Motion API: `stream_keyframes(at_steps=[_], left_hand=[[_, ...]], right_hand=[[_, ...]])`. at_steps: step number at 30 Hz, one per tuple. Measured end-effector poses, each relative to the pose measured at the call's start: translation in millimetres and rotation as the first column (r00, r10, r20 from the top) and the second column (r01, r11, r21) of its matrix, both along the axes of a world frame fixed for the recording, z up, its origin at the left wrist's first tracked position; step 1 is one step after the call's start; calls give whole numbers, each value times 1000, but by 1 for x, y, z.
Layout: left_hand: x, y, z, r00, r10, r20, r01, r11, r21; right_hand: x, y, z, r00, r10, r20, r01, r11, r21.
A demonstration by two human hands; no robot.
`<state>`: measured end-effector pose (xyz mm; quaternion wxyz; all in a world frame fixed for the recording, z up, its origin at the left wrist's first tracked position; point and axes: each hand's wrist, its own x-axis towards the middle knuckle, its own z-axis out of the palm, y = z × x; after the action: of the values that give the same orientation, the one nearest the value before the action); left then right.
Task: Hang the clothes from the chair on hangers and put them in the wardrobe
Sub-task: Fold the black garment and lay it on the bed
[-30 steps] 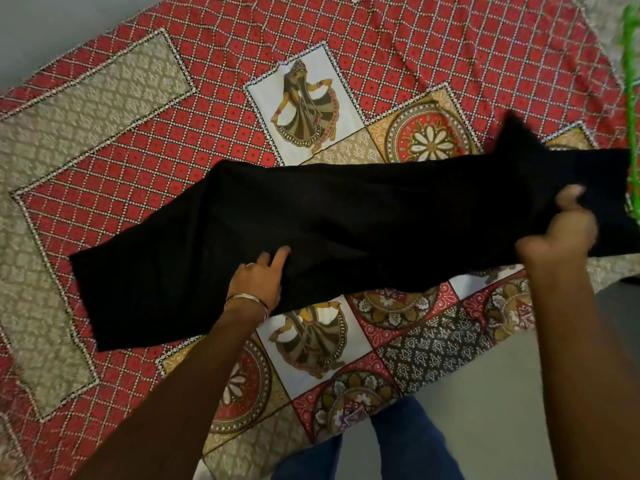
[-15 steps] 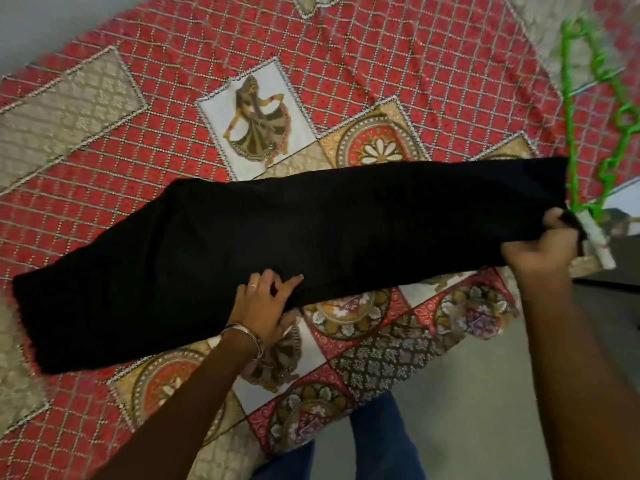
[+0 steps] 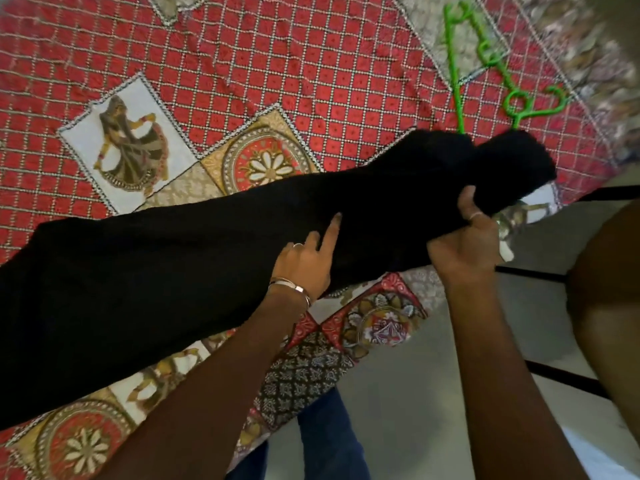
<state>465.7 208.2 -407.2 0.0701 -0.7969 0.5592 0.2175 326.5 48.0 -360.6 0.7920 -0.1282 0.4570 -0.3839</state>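
Lying lengthwise across the patterned bedspread [image 3: 311, 64]: black garment [image 3: 173, 271]. Our left hand [image 3: 306, 265] rests on its middle, forefinger extended; our right hand [image 3: 464, 244] grips its bunched end just below the green hanger [image 3: 485, 57].

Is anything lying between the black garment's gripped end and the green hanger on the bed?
Nothing visible does. The green hanger lies on the bedspread just past the black garment, whose bunched end the right hand grips; that end already overlaps the hanger's lower tip. The left hand rests on the cloth.
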Motion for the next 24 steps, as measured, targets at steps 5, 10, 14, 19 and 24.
stream_keyframes(at_steps=[5, 10, 14, 19, 24], left_hand=[[-8, -5, -24, 969, -186, -159, 218, 952, 215], [-21, 3, -36, 995, -51, -91, 72, 966, 248], [-29, 3, -34, 971, -69, -227, 133, 950, 283], [-13, 4, -36, 883, 6, -469, 124, 962, 244], [27, -5, -36, 946, 206, -250, -276, 918, -287]], right_hand=[[-38, -11, -45, 938, 14, -346, 91, 953, 288], [-57, -24, -68, 907, 75, -414, 75, 939, 335], [-63, -30, -72, 904, 47, -424, 62, 969, 240], [-62, -21, -74, 894, 41, -446, 154, 907, 392], [-35, 3, -63, 873, 290, -393, -77, 876, 475]])
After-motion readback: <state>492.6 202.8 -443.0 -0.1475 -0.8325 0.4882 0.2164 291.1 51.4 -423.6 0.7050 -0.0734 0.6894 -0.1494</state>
